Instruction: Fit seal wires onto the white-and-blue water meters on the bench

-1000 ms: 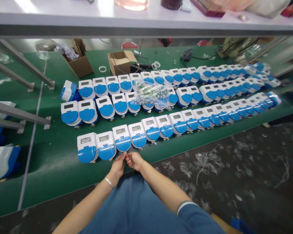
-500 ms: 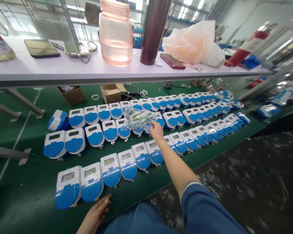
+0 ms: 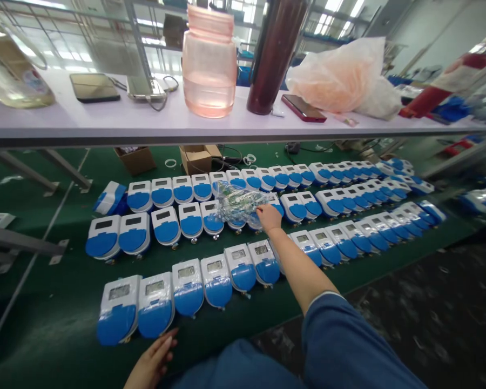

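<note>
Right hand (image 3: 270,217) has gone from the near edge of the table (image 3: 65,308) to the plastic bag (image 3: 240,203) atop mid-table meters (image 3: 190,222), fingers curled, grip unclear; left hand (image 3: 153,357), loosely open, empty, is over that edge's bare strip.

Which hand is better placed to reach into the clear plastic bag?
Probably the right hand: its fingertips are at the right end of the clear plastic bag, while the left hand is beside the front row of blue-and-white devices.
</note>
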A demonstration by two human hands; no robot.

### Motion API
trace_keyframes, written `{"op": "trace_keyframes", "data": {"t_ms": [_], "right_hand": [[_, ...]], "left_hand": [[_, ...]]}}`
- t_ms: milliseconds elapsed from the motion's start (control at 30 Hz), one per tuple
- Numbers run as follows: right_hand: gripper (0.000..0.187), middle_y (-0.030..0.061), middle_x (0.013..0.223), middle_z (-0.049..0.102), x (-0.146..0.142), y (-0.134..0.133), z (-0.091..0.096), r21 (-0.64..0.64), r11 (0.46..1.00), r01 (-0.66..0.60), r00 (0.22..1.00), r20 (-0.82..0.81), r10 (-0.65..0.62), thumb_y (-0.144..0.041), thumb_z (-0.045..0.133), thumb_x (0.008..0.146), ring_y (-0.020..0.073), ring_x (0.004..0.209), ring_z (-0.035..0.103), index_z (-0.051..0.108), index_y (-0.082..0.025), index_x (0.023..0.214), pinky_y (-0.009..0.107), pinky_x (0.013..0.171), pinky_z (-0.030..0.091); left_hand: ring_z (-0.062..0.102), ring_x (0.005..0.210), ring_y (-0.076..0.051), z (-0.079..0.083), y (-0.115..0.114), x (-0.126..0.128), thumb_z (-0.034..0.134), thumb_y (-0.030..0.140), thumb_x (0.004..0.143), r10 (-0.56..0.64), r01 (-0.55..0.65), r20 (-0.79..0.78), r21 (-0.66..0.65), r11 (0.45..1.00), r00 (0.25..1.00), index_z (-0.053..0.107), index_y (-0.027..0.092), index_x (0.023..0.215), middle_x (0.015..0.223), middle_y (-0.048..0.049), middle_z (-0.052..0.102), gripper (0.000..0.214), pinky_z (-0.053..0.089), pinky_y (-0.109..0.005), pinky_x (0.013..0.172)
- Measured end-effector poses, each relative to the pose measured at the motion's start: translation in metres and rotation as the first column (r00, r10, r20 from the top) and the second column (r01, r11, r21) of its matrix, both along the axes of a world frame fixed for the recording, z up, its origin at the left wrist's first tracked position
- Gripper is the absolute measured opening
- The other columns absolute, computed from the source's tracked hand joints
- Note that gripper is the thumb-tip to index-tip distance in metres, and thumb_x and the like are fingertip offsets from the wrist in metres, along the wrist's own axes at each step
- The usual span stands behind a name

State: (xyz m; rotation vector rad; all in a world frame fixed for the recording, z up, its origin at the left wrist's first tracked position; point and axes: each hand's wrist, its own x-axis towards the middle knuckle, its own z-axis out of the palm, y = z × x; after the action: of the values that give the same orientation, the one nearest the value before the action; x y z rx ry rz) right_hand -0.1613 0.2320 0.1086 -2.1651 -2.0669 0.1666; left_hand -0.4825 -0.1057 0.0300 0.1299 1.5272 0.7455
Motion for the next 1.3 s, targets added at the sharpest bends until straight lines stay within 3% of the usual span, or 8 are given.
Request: {"op": "trace_keyframes", "data": {"t_ms": [167,300,400,533,733,833,967,1300], "right_hand": [[0.028,0.0092,0.115,0.062,0.014,-0.019,0.021,0.232,0.973,0.018,0.986,-0.163,0.02,-0.026,0.044,0.09,0.0178,0.099,0.058,0.069,-0.017,0.098,0.025,0.08,0.045],[0.025,0.0101,0.109,0.063,0.007,-0.054,0.051,0.384,0.921,0.056,0.961,-0.27,0.054,-0.031,0.049,0.086,0.0197,0.091,0.06,0.07,-0.016,0.088,0.03,0.08,0.047],[0.02,0.0086,0.107,0.063,-0.023,-0.113,0.063,0.423,0.904,-0.065,0.931,-0.301,0.207,-0.029,0.05,0.085,0.0195,0.089,0.06,0.067,-0.019,0.083,0.031,0.078,0.048],[0.015,0.0063,0.088,0.064,-0.089,-0.214,0.044,0.347,0.86,-0.375,0.836,-0.275,0.475,-0.021,0.05,0.086,0.0186,0.084,0.059,0.064,-0.022,0.08,0.029,0.074,0.047],[0.016,0.0057,0.092,0.064,-0.148,-0.294,0.012,0.188,0.848,-0.495,0.771,-0.356,0.529,-0.024,0.051,0.088,0.0177,0.085,0.059,0.064,-0.023,0.096,0.028,0.076,0.046],[0.03,0.0067,0.091,0.065,-0.158,-0.305,0.003,0.125,0.87,-0.477,0.814,-0.311,0.491,-0.019,0.049,0.088,0.0177,0.083,0.06,0.058,-0.022,0.117,0.027,0.074,0.047],[0.025,0.0057,0.081,0.065,-0.178,-0.323,-0.017,0.118,0.837,-0.534,0.806,-0.227,0.546,-0.017,0.045,0.091,0.0161,0.076,0.06,0.062,-0.02,0.109,0.025,0.068,0.046],[0.02,0.006,0.089,0.065,-0.183,-0.355,-0.052,0.103,0.971,-0.214,0.905,-0.352,0.237,-0.023,0.046,0.092,0.0167,0.081,0.062,0.066,-0.023,0.092,0.027,0.075,0.046]], "left_hand": [[0.054,0.069,-0.016,0.009,0.011,0.003,0.073,0.057,0.054,-0.229,0.232,-0.044,0.062,0.971,0.972,0.068,0.016,0.107,0.098,-0.0111,0.065,0.067,0.038,-0.025,0.054],[0.055,0.069,-0.016,0.039,0.031,0.019,0.07,0.053,0.062,-0.406,0.408,-0.042,0.162,0.899,0.913,0.069,0.016,0.103,0.092,-0.0098,0.066,0.055,0.039,-0.025,0.055],[0.059,0.078,-0.018,0.073,0.048,0.04,0.065,0.052,0.07,-0.368,0.333,0.101,0.258,0.907,0.924,0.063,0.02,0.113,0.104,-0.0106,0.064,0.053,0.044,-0.026,0.061],[0.06,0.081,-0.019,0.099,0.066,0.061,0.057,0.055,0.077,-0.276,0.177,0.299,0.319,0.931,0.913,0.044,0.031,0.133,0.114,-0.01,0.06,0.062,0.047,-0.028,0.058],[0.036,0.045,-0.007,0.065,0.057,0.035,0.061,0.054,0.072,-0.327,0.304,0.013,0.33,0.893,0.945,0.062,0.013,0.086,0.057,0.0031,0.045,0.043,0.024,-0.02,0.04],[0.026,0.04,-0.005,0.048,0.038,0.007,0.057,0.055,0.072,-0.362,0.348,0.021,0.225,0.91,0.932,0.059,0.014,0.084,0.054,0.0078,0.034,0.043,0.014,-0.02,0.038],[0.025,0.038,-0.006,0.044,0.015,-0.017,0.055,0.058,0.073,-0.479,0.462,0.003,0.255,0.849,0.878,0.054,0.016,0.079,0.049,0.0082,0.036,0.042,0.014,-0.021,0.039],[0.027,0.032,-0.007,0.04,-0.021,-0.069,0.049,0.064,0.075,-0.668,0.641,-0.041,0.333,0.692,0.743,0.057,0.016,0.07,0.036,0.0068,0.038,0.048,0.019,-0.023,0.04]]}}
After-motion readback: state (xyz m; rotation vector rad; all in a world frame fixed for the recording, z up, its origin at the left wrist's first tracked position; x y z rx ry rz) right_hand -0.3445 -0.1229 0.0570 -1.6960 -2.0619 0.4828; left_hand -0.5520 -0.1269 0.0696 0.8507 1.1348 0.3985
